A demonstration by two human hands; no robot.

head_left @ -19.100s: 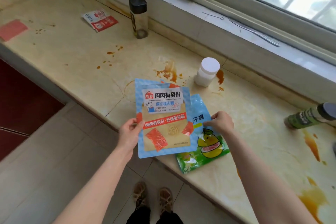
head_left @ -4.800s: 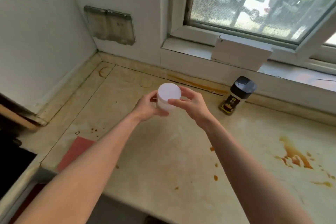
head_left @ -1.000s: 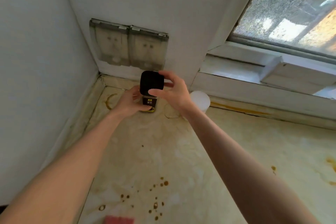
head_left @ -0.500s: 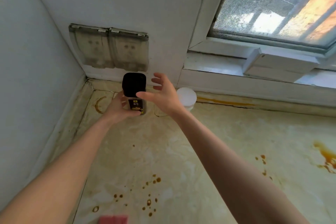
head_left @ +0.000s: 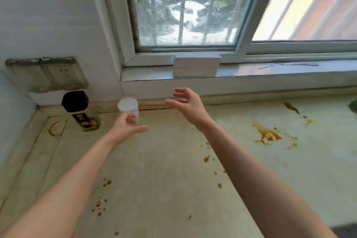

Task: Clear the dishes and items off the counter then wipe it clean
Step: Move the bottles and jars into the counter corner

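Note:
A dark-capped seasoning bottle [head_left: 80, 112] stands in the back left corner of the stained counter [head_left: 166, 170]. Just right of it, by the wall, stands a small white jar [head_left: 128, 107]. My left hand [head_left: 125, 128] hovers in front of the jar's base with loosely curled fingers and the thumb stretched out, gripping nothing. My right hand [head_left: 187, 105] hangs open above the counter to the right of the jar, fingers spread. Brown sauce stains [head_left: 267, 135] and drips [head_left: 100, 199] mark the counter.
A white box [head_left: 197, 67] sits on the windowsill, with a thin wire [head_left: 286, 64] further right along it. Covered wall sockets [head_left: 46, 75] are above the bottle. A green object [head_left: 353, 105] peeks in at the right edge.
My left hand has let go of the dark-capped bottle and moved right, in front of the white jar. My right hand has drifted right and my view has swung right.

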